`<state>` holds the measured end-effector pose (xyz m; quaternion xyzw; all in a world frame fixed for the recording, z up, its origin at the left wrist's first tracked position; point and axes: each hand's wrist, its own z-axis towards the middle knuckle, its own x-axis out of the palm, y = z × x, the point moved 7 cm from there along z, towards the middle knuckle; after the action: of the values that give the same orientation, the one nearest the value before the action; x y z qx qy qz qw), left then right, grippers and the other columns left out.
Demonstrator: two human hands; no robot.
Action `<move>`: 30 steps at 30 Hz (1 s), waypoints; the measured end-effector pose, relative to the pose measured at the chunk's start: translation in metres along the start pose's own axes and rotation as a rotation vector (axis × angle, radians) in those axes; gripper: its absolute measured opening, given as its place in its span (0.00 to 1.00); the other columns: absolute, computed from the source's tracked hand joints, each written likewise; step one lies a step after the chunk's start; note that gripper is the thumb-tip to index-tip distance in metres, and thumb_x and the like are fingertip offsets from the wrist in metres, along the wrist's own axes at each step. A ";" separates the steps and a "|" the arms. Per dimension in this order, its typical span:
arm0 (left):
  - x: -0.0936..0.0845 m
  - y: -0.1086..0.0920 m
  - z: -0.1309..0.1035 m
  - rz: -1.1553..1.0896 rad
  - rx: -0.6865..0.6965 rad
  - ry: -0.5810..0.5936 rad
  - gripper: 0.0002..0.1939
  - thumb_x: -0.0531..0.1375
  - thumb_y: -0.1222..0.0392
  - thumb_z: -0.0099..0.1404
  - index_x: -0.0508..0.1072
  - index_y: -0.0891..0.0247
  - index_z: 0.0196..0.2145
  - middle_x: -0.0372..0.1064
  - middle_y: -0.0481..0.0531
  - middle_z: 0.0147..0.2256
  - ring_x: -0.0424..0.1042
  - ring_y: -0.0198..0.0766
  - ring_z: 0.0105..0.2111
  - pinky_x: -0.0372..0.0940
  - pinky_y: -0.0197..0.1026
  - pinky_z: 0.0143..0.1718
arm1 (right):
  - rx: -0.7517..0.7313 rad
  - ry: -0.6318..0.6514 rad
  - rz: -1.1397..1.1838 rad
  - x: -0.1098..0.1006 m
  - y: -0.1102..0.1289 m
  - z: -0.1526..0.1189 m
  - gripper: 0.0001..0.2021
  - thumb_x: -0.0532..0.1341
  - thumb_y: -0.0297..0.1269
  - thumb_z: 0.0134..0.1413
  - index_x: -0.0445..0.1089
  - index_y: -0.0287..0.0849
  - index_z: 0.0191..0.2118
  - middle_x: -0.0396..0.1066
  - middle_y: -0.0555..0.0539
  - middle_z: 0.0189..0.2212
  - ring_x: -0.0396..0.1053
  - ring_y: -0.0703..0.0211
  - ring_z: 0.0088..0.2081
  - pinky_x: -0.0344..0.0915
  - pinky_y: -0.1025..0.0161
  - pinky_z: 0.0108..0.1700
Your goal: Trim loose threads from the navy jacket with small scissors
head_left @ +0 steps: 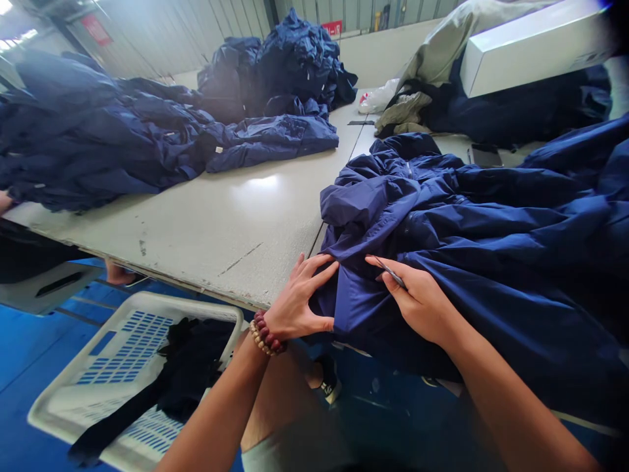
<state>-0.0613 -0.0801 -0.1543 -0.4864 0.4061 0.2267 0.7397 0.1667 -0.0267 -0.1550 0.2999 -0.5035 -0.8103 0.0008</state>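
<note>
Left hand (299,298) lies flat, fingers spread, pressing the near edge of the navy jacket (442,223) right at the tabletop (236,223) edge. At its three o'clock, the right hand (417,301) rests on the same fabric, thumb and forefinger pinched around a small dark blade-like tool (392,271); what the tool is exactly, I can't make out. The jacket sprawls from the hands up toward one and two o'clock, spilling over the tabletop's front. A bead bracelet (265,334) circles the left wrist. At ten o'clock a heap of navy garments (147,131) covers the far side, a taller pile (289,65) at twelve. A white box (531,46) sits at one o'clock. Down at seven o'clock, a white basket (113,367) on the blue floor holds dark cloth (191,367).
</note>
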 end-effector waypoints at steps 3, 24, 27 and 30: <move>0.000 0.000 -0.001 -0.013 -0.007 -0.005 0.59 0.69 0.23 0.58 0.56 0.48 0.78 0.55 0.59 0.75 0.55 0.65 0.75 0.30 0.69 0.79 | 0.032 -0.018 0.019 -0.002 -0.001 -0.001 0.22 0.54 0.42 0.77 0.73 0.51 0.69 0.76 0.46 0.64 0.77 0.46 0.61 0.70 0.43 0.69; -0.008 -0.006 -0.002 -0.228 -0.083 0.025 0.26 0.64 0.34 0.70 0.82 0.46 0.59 0.57 0.53 0.75 0.54 0.59 0.76 0.30 0.69 0.80 | -0.087 -0.374 0.003 -0.025 0.022 -0.021 0.16 0.54 0.35 0.77 0.71 0.55 0.62 0.82 0.47 0.49 0.81 0.52 0.49 0.77 0.50 0.55; -0.010 -0.008 -0.001 -0.287 -0.072 0.038 0.26 0.64 0.34 0.71 0.83 0.47 0.58 0.62 0.53 0.73 0.54 0.58 0.77 0.29 0.69 0.79 | -0.106 -0.318 -0.025 -0.019 0.021 -0.019 0.18 0.55 0.32 0.75 0.71 0.55 0.62 0.82 0.48 0.49 0.81 0.52 0.48 0.78 0.51 0.54; -0.010 -0.008 0.000 -0.323 -0.043 0.037 0.25 0.66 0.36 0.69 0.82 0.46 0.59 0.65 0.53 0.72 0.55 0.59 0.76 0.27 0.71 0.79 | -0.133 -0.238 -0.068 -0.011 0.020 -0.016 0.19 0.55 0.29 0.72 0.72 0.52 0.61 0.82 0.48 0.49 0.81 0.52 0.49 0.78 0.51 0.55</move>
<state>-0.0618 -0.0832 -0.1419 -0.5651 0.3312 0.1046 0.7484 0.1776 -0.0461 -0.1379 0.2177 -0.4349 -0.8713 -0.0663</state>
